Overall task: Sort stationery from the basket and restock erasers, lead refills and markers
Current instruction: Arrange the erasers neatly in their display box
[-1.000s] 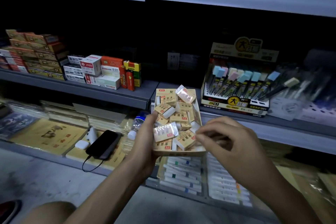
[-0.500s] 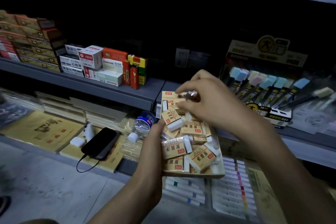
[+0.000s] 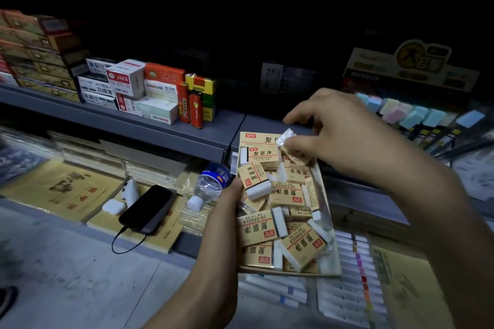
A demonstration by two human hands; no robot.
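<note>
**pencilcase99:** The eraser tray (image 3: 290,272) is in your left hand (image 3: 227,209), grip curled round its left edge. You're holding it in the air just in front of the grey shelf (image 3: 160,128). The erasers (image 3: 256,227) are heaped every which way, not in rows. Your right hand (image 3: 342,136) has a narrow grip, thumb and finger pinching a crinkly clear wrapper (image 3: 286,138) at the tray's far end. Can't tell if there's an eraser inside it.

**shelfrat:** I'd call that early days. You're only on erasers, the tray isn't set on the shelf yet, and I can't spot a basket or any lead refills in hand. The markers (image 3: 355,270) lying below the tray look untouched.

Readable stuff:
- The sleeves say "2B-ERASER" plus Chinese characters.
- The white box (image 3: 125,79) on the shelf to your left reads "S207", upside down.
- The pale box (image 3: 160,89) next to it says "0.5".
- The pencil display (image 3: 417,115) on your right has a round yellow logo, too blurred to read.
</note>
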